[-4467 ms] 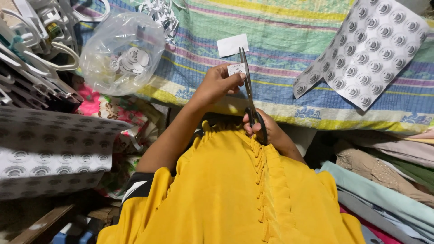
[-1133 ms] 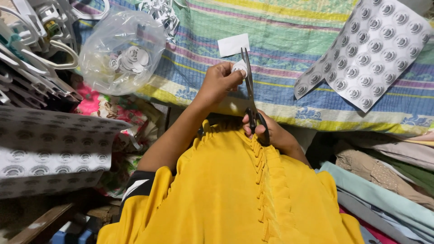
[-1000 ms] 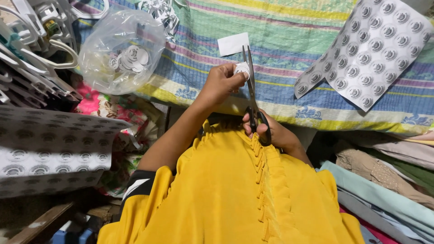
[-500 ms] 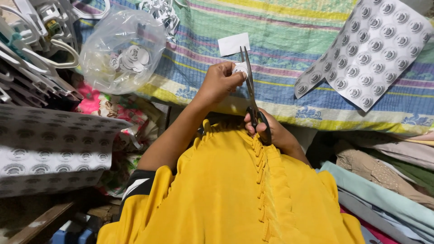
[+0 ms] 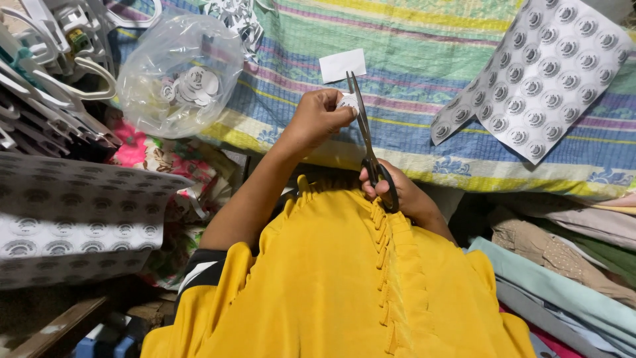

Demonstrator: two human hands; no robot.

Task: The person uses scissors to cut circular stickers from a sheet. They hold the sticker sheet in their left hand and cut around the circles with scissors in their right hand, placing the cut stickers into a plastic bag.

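- Upper left of the frame: a pile of white plastic hangers point(image 5: 59, 59) lies beside a clear plastic bag point(image 5: 175, 73) holding cut round white pieces.
- Lower left: a printed sheet of round labels point(image 5: 73, 219) lies flat.
- Upper centre: the left hand point(image 5: 318, 119) has its fingers pinched together on a small white label piece point(image 5: 347, 101), held above the striped bedcover point(image 5: 424, 40).
- Just above it, a white rectangular card point(image 5: 342, 65) rests on the bedcover.
- Centre: the right hand point(image 5: 397, 192) has its fingers closed through the handles of the scissors point(image 5: 366, 142), whose blades meet the label piece.
- Upper right: a second label sheet point(image 5: 536, 73) lies on the bedcover.
- Lower right: folded cloth point(image 5: 563, 278) is stacked.
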